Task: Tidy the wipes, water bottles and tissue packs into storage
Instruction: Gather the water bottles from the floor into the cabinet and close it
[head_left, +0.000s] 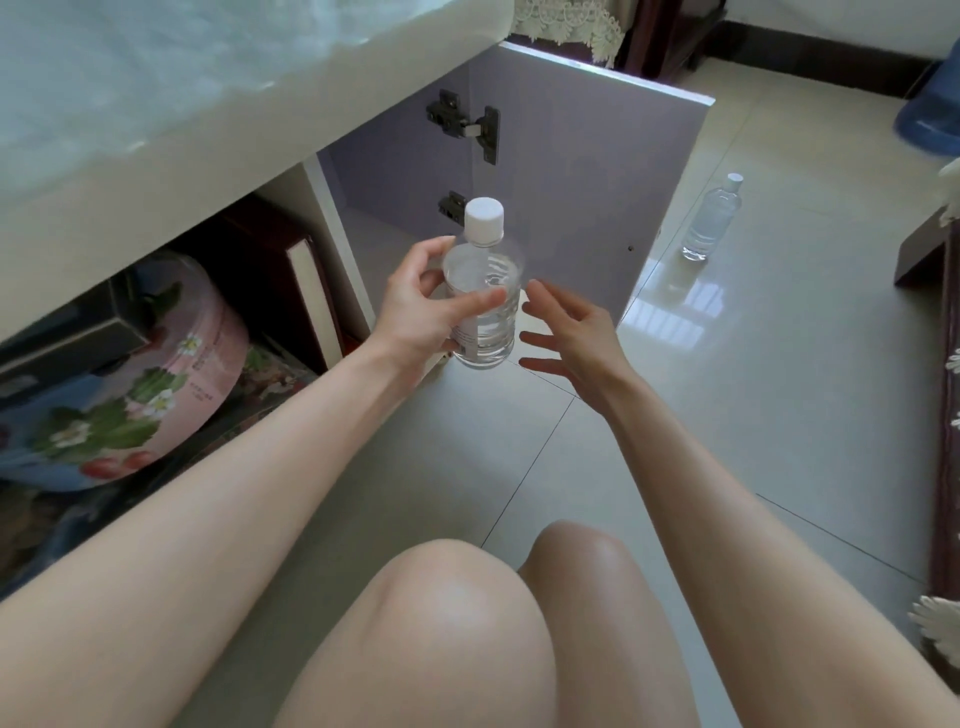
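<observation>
My left hand (421, 306) grips a clear water bottle (485, 280) with a white cap, held upright in front of the open cabinet. Just right of the bottle, my right hand (566, 332) hovers with fingers spread, not touching it. A second clear water bottle (712, 218) with a white cap stands on the tiled floor beyond the open cabinet door (582, 171). The grey cabinet compartment (384, 156) behind the held bottle looks bare where I can see it. No wipes or tissue packs show.
The compartment to the left holds a round pink floral tin (176, 374), a dark box (78, 332) and a book-like case (306, 296). A pale countertop (156, 104) overhangs above. Dark wooden furniture (919, 260) stands at right, a blue object (930, 119) at far right. My knees (467, 623) are below.
</observation>
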